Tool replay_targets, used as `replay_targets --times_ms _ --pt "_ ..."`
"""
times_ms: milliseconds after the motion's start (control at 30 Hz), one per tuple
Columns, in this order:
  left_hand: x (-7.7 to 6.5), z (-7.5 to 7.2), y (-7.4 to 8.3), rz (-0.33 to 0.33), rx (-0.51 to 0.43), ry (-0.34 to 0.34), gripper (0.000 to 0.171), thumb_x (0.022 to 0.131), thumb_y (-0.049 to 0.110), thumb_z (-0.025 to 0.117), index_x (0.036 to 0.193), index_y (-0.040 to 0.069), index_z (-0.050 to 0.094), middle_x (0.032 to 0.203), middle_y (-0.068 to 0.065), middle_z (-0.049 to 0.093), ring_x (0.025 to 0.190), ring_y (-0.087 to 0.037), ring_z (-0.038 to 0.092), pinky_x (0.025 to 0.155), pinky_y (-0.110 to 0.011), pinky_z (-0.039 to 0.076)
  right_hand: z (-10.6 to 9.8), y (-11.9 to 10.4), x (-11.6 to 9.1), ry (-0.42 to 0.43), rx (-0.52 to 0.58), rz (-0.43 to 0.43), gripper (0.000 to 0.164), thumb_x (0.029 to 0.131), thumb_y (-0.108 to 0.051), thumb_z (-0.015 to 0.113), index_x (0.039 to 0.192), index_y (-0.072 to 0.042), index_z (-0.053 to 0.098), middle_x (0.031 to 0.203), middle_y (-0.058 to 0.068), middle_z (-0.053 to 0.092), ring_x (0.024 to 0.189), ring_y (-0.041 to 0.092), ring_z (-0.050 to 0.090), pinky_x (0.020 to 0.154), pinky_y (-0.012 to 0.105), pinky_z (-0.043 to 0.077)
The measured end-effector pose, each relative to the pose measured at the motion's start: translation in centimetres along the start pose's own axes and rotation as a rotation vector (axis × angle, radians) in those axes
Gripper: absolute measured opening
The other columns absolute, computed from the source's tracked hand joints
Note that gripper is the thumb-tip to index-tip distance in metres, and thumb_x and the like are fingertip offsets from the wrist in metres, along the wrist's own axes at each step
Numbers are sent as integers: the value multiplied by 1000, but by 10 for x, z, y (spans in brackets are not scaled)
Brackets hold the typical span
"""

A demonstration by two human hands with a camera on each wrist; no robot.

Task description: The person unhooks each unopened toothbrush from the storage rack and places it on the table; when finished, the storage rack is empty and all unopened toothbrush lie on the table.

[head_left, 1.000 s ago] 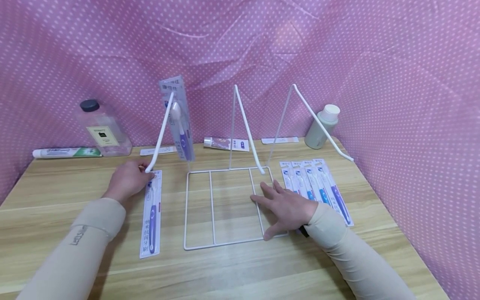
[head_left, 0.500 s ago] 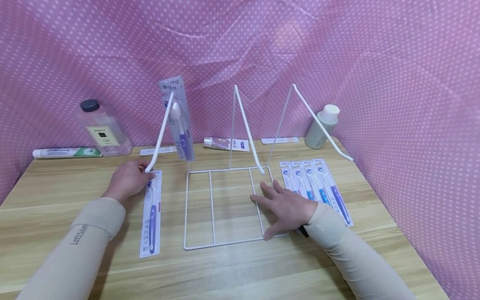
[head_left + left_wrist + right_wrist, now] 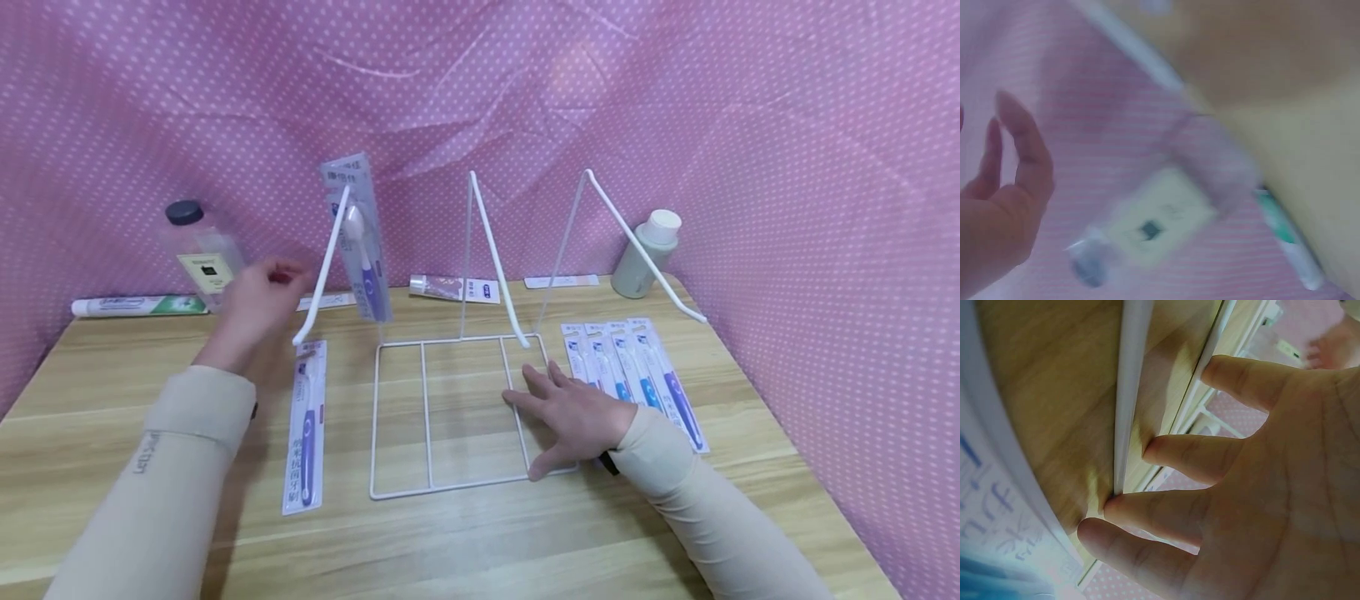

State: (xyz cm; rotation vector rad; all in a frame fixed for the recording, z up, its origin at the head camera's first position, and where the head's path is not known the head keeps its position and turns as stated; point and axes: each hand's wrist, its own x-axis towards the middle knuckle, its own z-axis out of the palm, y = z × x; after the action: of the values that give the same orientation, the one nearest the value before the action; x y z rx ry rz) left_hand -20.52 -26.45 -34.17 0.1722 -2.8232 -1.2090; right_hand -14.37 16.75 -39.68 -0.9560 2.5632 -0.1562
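Observation:
My left hand is raised beside the left prong of the white wire rack. Its fingers are loosely bent, and the left wrist view shows nothing between them. Packaged toothbrushes, apparently two, hang upright on that prong. Below the prong's front end, a packaged purple toothbrush lies flat on the table. My right hand rests palm down with spread fingers on the right side of the rack's base. In the right wrist view, its fingertips touch the wood and wire.
Several packaged toothbrushes lie to the right, partly under my right forearm. Along the back stand a pink bottle and a green bottle. Toothpaste tubes lie there too. A pink dotted curtain closes off the back and right.
My left hand has left the left prong's front end and the top of the flat toothbrush pack, rising toward the back. The right hand stays put on the rack.

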Motion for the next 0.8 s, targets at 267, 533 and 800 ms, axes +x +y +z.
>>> replay_targets --times_ms 267,533,800 --pt "-11 -11 66 176 -614 321 23 107 22 64 127 12 71 112 6 64 100 -9 63 80 -14 57 1 -1 1 -3 -6 5 111 77 -69 84 166 -21 38 174 28 18 153 66 17 115 75 38" --pt "-14 -8 99 411 -1400 206 19 102 3 68 117 -8 69 107 -15 69 95 -25 68 76 -27 59 2 -1 0 -6 7 9 111 77 -68 85 166 -21 39 175 27 17 153 66 16 115 75 38" --pt "-18 -6 109 428 -1549 70 17 100 -7 64 115 -5 72 104 -12 70 94 -23 65 78 -28 55 1 -1 0 -7 -3 18 110 77 -68 85 166 -22 39 175 26 18 154 64 16 114 76 38"
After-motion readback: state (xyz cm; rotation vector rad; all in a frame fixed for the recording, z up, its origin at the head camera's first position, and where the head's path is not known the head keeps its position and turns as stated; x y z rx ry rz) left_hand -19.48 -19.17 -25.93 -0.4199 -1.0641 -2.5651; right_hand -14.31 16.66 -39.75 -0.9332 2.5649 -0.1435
